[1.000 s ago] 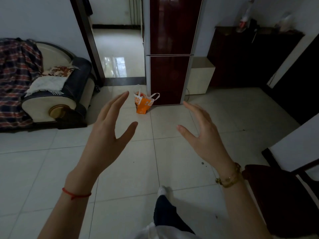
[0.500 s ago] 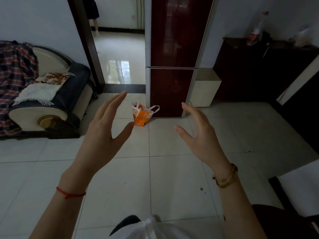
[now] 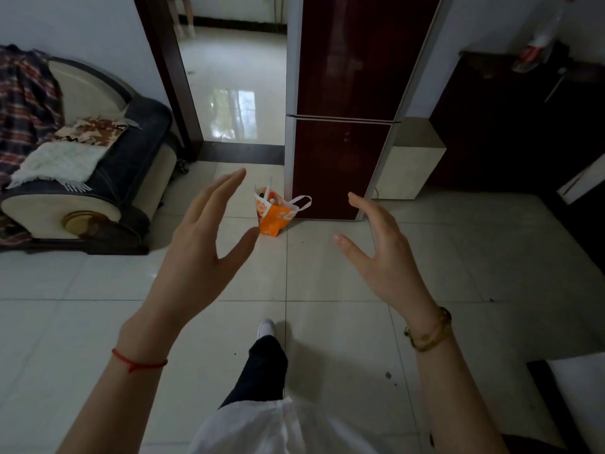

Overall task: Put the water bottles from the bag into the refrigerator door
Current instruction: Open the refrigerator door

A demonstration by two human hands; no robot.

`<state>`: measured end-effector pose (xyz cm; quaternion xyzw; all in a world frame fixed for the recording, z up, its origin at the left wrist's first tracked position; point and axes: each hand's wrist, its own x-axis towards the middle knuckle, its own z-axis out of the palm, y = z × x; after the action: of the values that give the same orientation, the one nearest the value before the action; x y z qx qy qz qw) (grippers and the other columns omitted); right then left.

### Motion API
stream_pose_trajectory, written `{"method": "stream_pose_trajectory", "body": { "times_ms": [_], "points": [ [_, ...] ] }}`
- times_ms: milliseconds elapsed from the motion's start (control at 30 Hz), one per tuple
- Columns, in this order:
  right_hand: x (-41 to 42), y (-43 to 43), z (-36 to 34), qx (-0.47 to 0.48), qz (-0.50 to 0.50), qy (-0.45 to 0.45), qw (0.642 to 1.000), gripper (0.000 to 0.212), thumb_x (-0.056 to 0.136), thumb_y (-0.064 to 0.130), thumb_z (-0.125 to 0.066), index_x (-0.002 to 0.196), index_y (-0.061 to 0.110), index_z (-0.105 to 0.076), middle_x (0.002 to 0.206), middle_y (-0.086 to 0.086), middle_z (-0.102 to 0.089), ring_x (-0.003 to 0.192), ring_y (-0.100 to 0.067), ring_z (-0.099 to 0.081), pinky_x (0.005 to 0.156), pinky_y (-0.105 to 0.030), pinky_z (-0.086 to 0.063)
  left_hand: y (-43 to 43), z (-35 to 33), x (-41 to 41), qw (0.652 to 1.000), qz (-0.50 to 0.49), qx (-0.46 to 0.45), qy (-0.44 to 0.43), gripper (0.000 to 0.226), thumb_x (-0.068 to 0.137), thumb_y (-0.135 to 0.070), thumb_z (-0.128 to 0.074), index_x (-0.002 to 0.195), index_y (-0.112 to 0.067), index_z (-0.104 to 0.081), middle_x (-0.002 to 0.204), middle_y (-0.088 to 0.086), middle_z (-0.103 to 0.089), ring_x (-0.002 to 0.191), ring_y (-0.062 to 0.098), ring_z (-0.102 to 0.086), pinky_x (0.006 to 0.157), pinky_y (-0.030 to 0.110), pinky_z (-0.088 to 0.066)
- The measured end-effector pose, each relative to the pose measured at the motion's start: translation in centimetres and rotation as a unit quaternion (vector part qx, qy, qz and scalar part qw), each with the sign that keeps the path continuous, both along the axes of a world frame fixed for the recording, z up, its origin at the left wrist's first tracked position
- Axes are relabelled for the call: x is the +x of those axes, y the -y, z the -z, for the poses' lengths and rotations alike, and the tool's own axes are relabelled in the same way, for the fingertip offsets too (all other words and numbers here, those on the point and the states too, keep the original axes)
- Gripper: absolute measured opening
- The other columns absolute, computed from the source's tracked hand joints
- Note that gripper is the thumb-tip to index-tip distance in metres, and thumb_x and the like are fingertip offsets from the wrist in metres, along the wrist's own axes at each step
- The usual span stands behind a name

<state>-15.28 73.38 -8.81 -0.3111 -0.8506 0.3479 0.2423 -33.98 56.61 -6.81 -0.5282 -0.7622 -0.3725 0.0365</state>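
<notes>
An orange bag (image 3: 276,216) with white handles stands on the tiled floor against the lower left corner of a dark red two-door refrigerator (image 3: 347,106), whose doors are both closed. Bottle tops show in the bag's open mouth, too small to count. My left hand (image 3: 204,244) is raised in front of me, fingers straight and spread, holding nothing. My right hand (image 3: 381,253) is raised opposite it, palm turned inward, fingers relaxed and empty. Both hands are well short of the bag, which appears between them.
A cream and dark sofa (image 3: 88,178) with blankets stands at the left. A doorway (image 3: 235,83) opens left of the refrigerator. A beige box (image 3: 411,158) and a dark cabinet (image 3: 517,126) stand to its right. My leg and white shoe (image 3: 265,329) are stepping forward.
The refrigerator and bag have grown larger and closer as I walk toward them. Both hands stay raised and empty, and my leg has swung forward.
</notes>
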Motion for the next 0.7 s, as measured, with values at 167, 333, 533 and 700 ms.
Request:
{"method": "stream_pose_trajectory", "body": {
  "times_ms": [167,333,533,700],
  "points": [
    [-5.3,-4.9,0.3,0.0,0.006,0.001,1.0,0.06,0.092,0.032,-0.061,0.146,0.027,-0.035,0.15,0.009,-0.037,0.145,-0.01,-0.027,0.119,-0.038,-0.029,-5.1,0.4,-5.5,1.0,0.013,0.003,0.008,0.069,0.09,-0.027,-0.061,0.15,-0.015,-0.03,0.151,0.003,-0.041,0.139,0.014,-0.039,0.113,0.03,-0.035],
    [-12.0,-10.0,-0.3,0.003,0.014,0.013,1.0,0.061,0.092,0.036,-0.06,0.146,0.029,-0.034,0.152,0.009,-0.034,0.146,-0.007,-0.021,0.113,-0.02,-0.022,-10.4,-0.1,-11.9,1.0,0.016,0.003,0.017,0.069,0.09,-0.029,-0.06,0.15,-0.017,-0.029,0.151,0.001,-0.04,0.139,0.012,-0.038,0.112,0.028,-0.034],
    [-19.4,-15.1,-0.5,-0.006,0.026,0.006,1.0,0.062,0.09,0.038,-0.059,0.146,0.03,-0.034,0.153,0.007,-0.034,0.147,-0.006,-0.019,0.112,-0.02,-0.022,-16.1,0.0,-19.3,0.999,0.033,-0.017,0.017,0.071,0.089,-0.04,-0.055,0.151,-0.02,-0.027,0.153,0.0,-0.037,0.14,0.015,-0.037,0.112,0.032,-0.034],
    [-23.4,-18.1,-0.5,-0.024,0.031,0.011,0.999,0.062,0.09,0.037,-0.06,0.146,0.03,-0.034,0.154,0.006,-0.033,0.147,-0.008,-0.02,0.113,-0.024,-0.023,-19.6,0.2,-23.7,0.998,0.045,-0.023,0.023,0.07,0.09,-0.036,-0.058,0.151,-0.02,-0.028,0.153,0.001,-0.038,0.14,0.017,-0.039,0.113,0.038,-0.038]
  ]
}}
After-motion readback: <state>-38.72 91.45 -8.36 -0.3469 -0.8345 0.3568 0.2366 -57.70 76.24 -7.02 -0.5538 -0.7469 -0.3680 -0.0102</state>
